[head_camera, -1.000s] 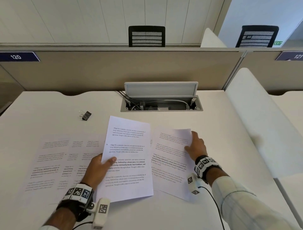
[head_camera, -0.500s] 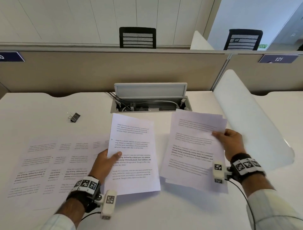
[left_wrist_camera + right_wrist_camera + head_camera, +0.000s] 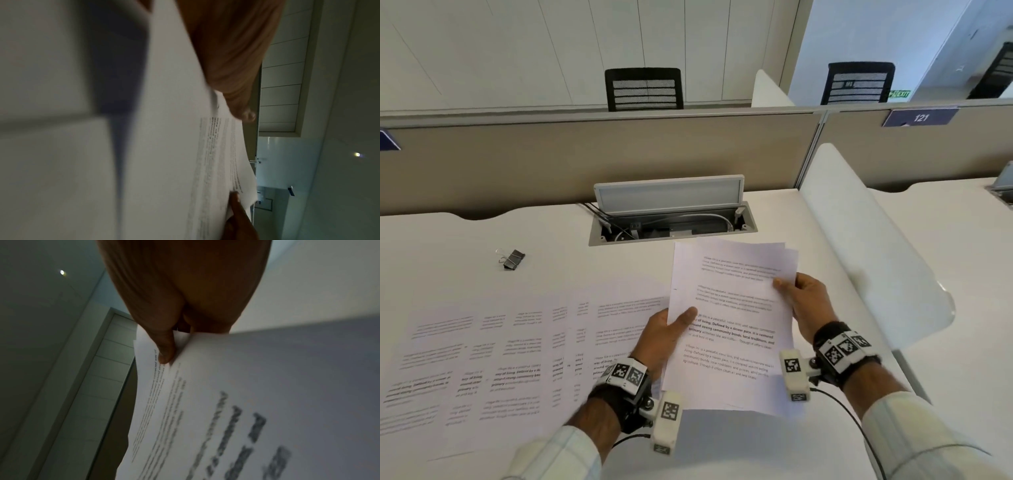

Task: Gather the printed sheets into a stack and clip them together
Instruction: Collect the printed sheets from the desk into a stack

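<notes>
A small stack of printed sheets (image 3: pixel 732 308) is held above the desk, its edges uneven at the top right. My left hand (image 3: pixel 671 329) pinches its left edge, thumb on top. My right hand (image 3: pixel 804 301) pinches its right edge, thumb on the printed face. The left wrist view shows the stack (image 3: pixel 174 162) edge-on under my left thumb; the right wrist view shows the stack (image 3: pixel 226 402) under my right thumb. Several more printed sheets (image 3: pixel 500 359) lie overlapped and flat on the desk to the left. A black binder clip (image 3: pixel 513 259) sits alone at the far left.
An open cable box (image 3: pixel 671 222) with its lid raised is sunk into the white desk (image 3: pixel 448 240) behind the stack. A white curved divider (image 3: pixel 866 257) bounds the right side. A beige partition (image 3: pixel 585 161) runs along the back.
My right hand has carried its sheets left and they now lie together with the sheet in my left hand as one stack. Both hands hold it.
</notes>
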Demonstrator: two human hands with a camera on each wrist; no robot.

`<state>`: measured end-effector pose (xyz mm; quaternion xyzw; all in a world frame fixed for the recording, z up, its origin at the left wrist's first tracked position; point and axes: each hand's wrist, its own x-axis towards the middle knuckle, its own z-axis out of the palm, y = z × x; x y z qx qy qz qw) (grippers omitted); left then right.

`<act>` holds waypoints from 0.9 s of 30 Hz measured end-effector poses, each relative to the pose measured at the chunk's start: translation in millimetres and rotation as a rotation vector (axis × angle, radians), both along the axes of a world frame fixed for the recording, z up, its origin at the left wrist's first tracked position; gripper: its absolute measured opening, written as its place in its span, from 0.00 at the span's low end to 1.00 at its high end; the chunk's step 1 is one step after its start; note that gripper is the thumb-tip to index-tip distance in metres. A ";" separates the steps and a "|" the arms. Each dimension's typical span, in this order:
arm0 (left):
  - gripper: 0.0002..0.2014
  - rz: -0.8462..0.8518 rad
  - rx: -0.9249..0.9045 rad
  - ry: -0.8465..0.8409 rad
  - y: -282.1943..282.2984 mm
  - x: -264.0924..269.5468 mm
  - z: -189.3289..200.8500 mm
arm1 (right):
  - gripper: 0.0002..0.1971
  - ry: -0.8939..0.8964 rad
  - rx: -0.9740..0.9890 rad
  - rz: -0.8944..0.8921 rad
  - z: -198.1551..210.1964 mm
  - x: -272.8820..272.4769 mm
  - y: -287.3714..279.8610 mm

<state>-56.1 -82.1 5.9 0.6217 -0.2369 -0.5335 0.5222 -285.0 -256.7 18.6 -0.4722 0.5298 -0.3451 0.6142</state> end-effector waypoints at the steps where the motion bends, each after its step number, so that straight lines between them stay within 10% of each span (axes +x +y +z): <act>1: 0.15 -0.011 -0.006 0.009 -1.1 -3.4 1.0 | 0.10 -0.021 0.001 -0.005 0.5 1.8 2.0; 6: 0.15 0.042 -0.050 0.012 -1.3 -5.7 -0.3 | 0.29 0.001 0.166 0.071 -0.4 -5.8 7.4; 9: 0.13 0.071 -0.074 0.007 -1.6 -6.6 5.3 | 0.23 -0.151 0.269 0.232 9.3 -12.9 19.9; 20: 0.15 0.038 -0.238 -0.352 -17.2 -15.6 33.0 | 0.11 -0.144 -0.289 0.185 45.7 -2.9 49.0; 27: 0.08 0.044 -0.238 -0.414 -23.2 -21.0 26.4 | 0.27 -0.061 -0.299 0.183 28.7 -2.6 53.3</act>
